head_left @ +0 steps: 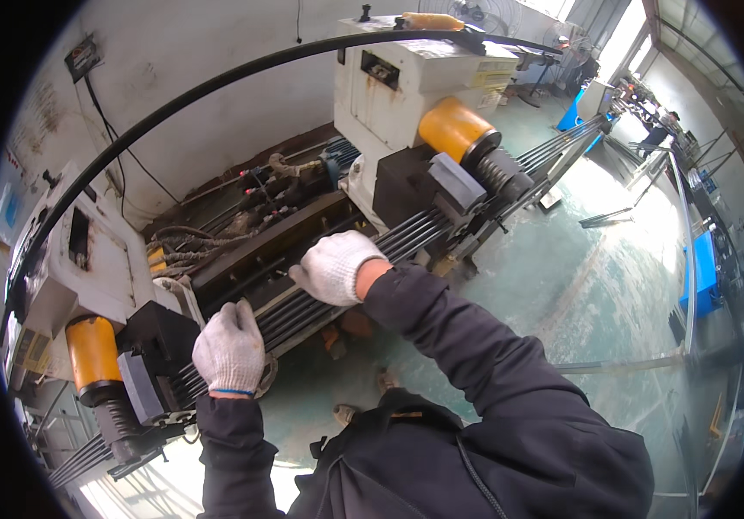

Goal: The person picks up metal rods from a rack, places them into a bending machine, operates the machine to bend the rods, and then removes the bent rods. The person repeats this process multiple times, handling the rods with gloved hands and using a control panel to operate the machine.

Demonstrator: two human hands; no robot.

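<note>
Several dark metal rods (290, 318) lie side by side on a long machine bed, running diagonally between two machine heads. My left hand (229, 350), in a white knit glove, is over the rods near the left head. Its fingers are bent close together, and what is under them is hidden. My right hand (337, 266), gloved alike, is farther right above the same rods, with its fingers curled in. A small shiny rod end shows at its fingertips; the rest of that piece cannot be made out.
Each white machine head, right (424, 86) and left (95, 251), carries an orange cylinder, the right one (457, 128) and the left one (93, 350). A black hose (216, 73) arches overhead. Cables and hoses (234, 221) lie behind the bed. Green floor (562, 285) extends right.
</note>
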